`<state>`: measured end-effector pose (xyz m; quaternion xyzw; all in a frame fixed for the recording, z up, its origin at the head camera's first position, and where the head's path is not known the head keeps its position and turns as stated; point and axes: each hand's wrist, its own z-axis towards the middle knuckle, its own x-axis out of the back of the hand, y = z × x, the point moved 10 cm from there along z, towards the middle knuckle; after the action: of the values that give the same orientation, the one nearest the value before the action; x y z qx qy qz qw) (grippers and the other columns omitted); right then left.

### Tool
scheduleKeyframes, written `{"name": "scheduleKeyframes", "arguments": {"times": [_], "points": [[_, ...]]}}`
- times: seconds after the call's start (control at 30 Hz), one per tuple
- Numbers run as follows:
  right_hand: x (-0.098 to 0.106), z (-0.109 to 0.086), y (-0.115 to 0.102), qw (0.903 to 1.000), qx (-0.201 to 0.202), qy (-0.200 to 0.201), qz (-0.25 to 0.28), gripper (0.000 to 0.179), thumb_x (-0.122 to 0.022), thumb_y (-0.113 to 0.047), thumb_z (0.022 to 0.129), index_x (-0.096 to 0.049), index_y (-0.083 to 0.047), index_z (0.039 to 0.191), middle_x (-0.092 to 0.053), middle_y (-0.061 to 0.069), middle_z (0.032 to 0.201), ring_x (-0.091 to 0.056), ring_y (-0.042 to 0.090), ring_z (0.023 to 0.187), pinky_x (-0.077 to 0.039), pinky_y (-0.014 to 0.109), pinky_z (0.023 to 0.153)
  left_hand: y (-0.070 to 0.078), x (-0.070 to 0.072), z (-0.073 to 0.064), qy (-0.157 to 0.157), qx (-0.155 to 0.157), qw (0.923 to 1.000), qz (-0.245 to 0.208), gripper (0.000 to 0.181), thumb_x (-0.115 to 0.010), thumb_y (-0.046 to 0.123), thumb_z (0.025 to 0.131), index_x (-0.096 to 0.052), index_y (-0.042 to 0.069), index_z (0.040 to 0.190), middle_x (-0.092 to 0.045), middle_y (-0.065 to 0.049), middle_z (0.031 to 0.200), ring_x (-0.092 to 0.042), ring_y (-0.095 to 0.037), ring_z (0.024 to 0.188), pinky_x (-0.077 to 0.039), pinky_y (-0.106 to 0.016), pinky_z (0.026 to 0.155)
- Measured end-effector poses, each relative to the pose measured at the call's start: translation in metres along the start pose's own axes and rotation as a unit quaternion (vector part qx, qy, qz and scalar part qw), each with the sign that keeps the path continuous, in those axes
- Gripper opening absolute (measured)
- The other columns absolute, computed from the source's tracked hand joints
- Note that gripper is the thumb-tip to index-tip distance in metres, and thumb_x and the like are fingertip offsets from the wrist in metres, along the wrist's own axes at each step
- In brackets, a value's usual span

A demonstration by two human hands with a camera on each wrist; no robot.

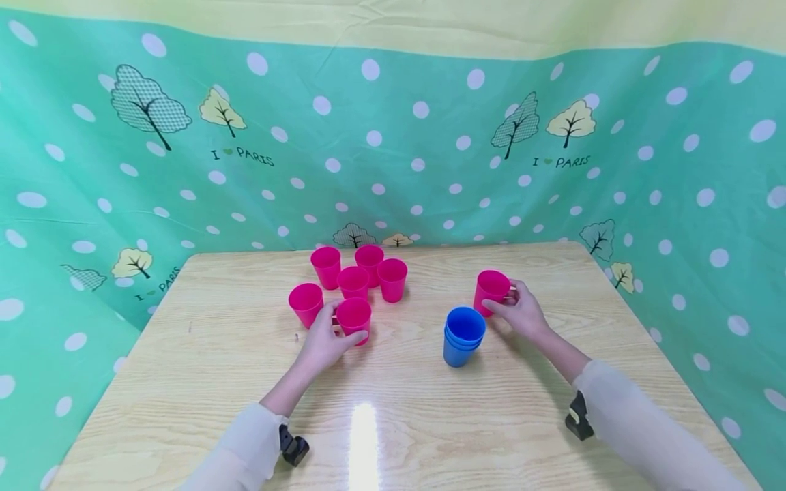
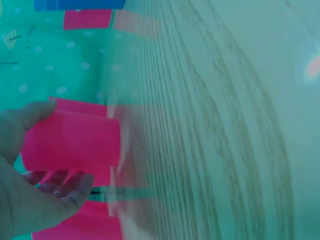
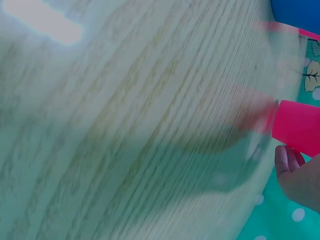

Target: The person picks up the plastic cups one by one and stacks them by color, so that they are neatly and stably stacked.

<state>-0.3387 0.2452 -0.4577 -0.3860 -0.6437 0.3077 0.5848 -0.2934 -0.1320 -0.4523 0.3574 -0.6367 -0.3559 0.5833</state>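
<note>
Several pink cups [image 1: 369,262] stand upright in a cluster at the table's far centre-left. My left hand [image 1: 344,326] grips the nearest one of them, a pink cup [image 1: 353,315]. The left wrist view shows that cup [image 2: 70,140] between thumb and fingers [image 2: 65,192]. To the right, a single pink cup [image 1: 491,286] stands apart, and my right hand [image 1: 500,299] holds it with thumb and fingers on either side. In the right wrist view this cup [image 3: 300,127] sits just beyond my fingertips [image 3: 289,160]. A stack of blue cups [image 1: 463,335] stands between the two hands.
The light wooden table [image 1: 393,423] has a bright glare spot near its front. A green polka-dot cloth [image 1: 430,150] walls the table at the back and on both sides. The table's edges [image 1: 620,286] drop off left and right.
</note>
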Motion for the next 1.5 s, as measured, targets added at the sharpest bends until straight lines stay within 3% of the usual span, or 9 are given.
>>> {"name": "scheduleKeyframes", "arguments": {"times": [0.17,0.4,0.67,0.9,1.5], "points": [[0.003,-0.005,0.000,0.9999,0.006,-0.007,0.005,0.077,-0.068,-0.030,0.085,-0.026,0.000,0.142,-0.049,0.024,0.130,-0.051,0.034,0.117,-0.050,0.025,0.089,0.001,-0.001,0.000,-0.002,-0.002,1.0000,-0.002,0.078,-0.078,0.027,0.075,-0.034,0.012,0.137,-0.048,-0.007,0.129,-0.053,-0.025,0.112,-0.053,-0.037,0.086],[0.009,-0.009,-0.002,0.9995,0.021,-0.021,0.001,0.078,-0.070,-0.032,0.084,-0.028,0.001,0.141,-0.051,0.024,0.129,-0.052,0.033,0.116,-0.047,0.015,0.081,0.002,0.000,-0.001,0.001,-0.006,1.0000,0.003,0.078,-0.078,0.026,0.076,-0.034,0.009,0.137,-0.048,-0.009,0.129,-0.051,-0.026,0.115,-0.050,-0.041,0.092],[0.012,-0.012,-0.014,0.9991,0.026,-0.035,-0.004,0.079,-0.071,-0.037,0.082,-0.029,-0.002,0.140,-0.051,0.022,0.130,-0.052,0.033,0.116,-0.049,0.020,0.081,0.001,0.001,0.000,0.002,-0.008,1.0000,-0.001,0.075,-0.078,0.026,0.075,-0.036,0.010,0.135,-0.050,-0.007,0.126,-0.053,-0.025,0.112,-0.051,-0.040,0.090],[0.011,-0.015,-0.031,0.9989,0.023,-0.037,-0.013,0.081,-0.072,-0.041,0.080,-0.031,-0.006,0.140,-0.052,0.019,0.130,-0.052,0.032,0.116,-0.051,0.028,0.085,0.002,0.003,0.000,0.015,-0.028,0.9995,0.008,0.074,-0.079,0.024,0.074,-0.038,0.008,0.134,-0.051,-0.008,0.123,-0.054,-0.026,0.107,-0.053,-0.035,0.082],[-0.012,-0.021,-0.095,0.9958,0.061,-0.066,-0.016,0.075,-0.074,-0.035,0.079,-0.035,-0.009,0.138,-0.055,0.015,0.125,-0.055,0.030,0.112,-0.052,0.037,0.087,0.002,0.003,0.002,0.000,-0.010,0.9999,0.005,0.076,-0.079,0.026,0.075,-0.036,0.013,0.136,-0.049,-0.005,0.127,-0.052,-0.024,0.111,-0.052,-0.036,0.085]]}}
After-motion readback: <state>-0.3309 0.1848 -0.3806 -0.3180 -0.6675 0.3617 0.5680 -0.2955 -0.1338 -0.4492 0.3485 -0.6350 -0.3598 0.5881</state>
